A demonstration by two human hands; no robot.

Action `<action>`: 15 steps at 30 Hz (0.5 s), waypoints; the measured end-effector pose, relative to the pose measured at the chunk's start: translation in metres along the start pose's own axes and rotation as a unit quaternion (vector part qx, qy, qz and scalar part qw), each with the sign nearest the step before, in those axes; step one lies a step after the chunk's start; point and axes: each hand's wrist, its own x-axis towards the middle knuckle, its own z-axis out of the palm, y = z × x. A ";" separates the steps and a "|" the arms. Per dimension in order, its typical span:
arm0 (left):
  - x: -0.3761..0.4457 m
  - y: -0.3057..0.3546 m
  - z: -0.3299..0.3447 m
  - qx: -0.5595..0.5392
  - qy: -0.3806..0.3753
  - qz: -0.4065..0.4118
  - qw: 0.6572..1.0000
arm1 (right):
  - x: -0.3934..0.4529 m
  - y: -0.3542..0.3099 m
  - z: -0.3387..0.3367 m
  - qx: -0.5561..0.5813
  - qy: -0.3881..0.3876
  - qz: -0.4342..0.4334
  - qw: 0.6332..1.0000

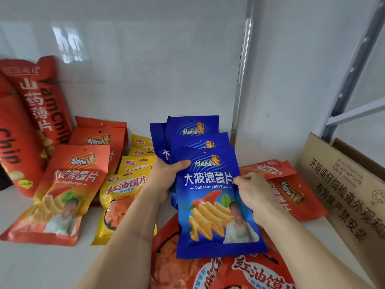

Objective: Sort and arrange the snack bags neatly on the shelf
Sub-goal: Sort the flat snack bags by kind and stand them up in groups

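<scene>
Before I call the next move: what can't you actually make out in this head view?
- Blue bags: how many; the front bag and left hand cover the rest.
- Red bags at right: print hidden behind right hand.
- Large orange bags: cut off by the bottom edge.
- Cardboard box: contents out of sight.

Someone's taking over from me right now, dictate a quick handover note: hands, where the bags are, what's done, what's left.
Left hand grips the fanned stack of blue chip bags from the left; right hand pinches the front bag's right edge.
Done, it seems: orange chip bags lined up at left, yellow bags in a row beside them, tall red yam chip bags standing at far left.
Left: set the blue stack down, probably in the gap right of the yellow row; sort the loose orange-red bags at right and the large bags in front. Cardboard box stands at far right.
</scene>
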 end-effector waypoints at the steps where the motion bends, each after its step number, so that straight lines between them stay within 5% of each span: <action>1: 0.002 0.000 0.001 -0.003 0.010 -0.010 1.000 | 0.000 -0.001 0.001 0.003 -0.005 0.000 1.000; 10: 0.028 0.021 -0.020 0.026 0.019 -0.049 0.998 | -0.004 -0.013 0.013 -0.042 -0.037 -0.040 0.998; 15: 0.033 0.023 -0.034 0.037 0.025 -0.058 0.997 | -0.014 -0.016 0.017 -0.006 -0.121 -0.022 0.992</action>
